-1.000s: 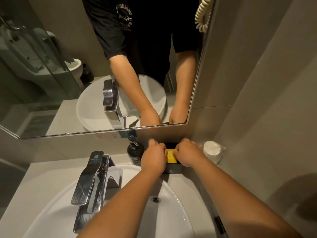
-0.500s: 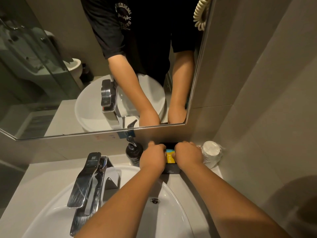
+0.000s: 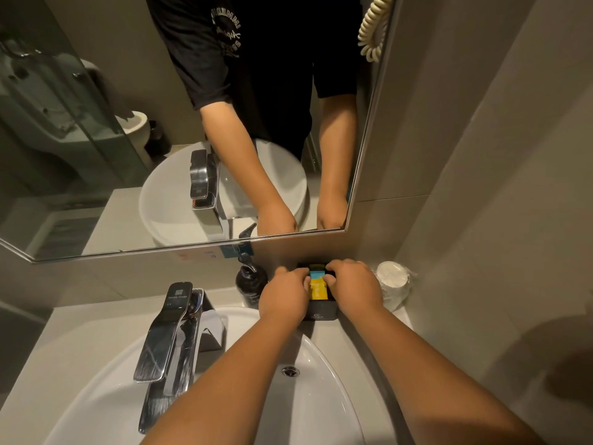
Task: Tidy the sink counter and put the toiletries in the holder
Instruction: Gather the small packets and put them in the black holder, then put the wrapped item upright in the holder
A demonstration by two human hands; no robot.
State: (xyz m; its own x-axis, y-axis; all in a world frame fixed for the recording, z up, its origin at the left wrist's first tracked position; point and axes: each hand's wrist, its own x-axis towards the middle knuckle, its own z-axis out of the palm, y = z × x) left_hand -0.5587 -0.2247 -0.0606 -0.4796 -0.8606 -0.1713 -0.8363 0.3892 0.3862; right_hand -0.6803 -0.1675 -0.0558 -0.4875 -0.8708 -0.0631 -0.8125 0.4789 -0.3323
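A small black holder box (image 3: pixel 322 311) stands on the counter against the back wall, right of the basin. Several flat toiletry packets (image 3: pixel 317 285), yellow, blue and green, stand upright inside it. My left hand (image 3: pixel 284 295) rests over the holder's left side with its fingertips on the packets. My right hand (image 3: pixel 354 289) covers the right side, its fingers curled onto the packets' tops. Most of the holder's rim is hidden by my hands.
A black pump bottle (image 3: pixel 250 285) stands just left of the holder. Plastic-wrapped white cups (image 3: pixel 393 284) sit in the corner to the right. A chrome faucet (image 3: pixel 170 342) overhangs the white basin (image 3: pixel 305 409). A mirror (image 3: pixel 179 123) fills the wall above.
Both hands have stayed on the holder. The yellow packet has sunk lower, and blue and green packets now show behind it.
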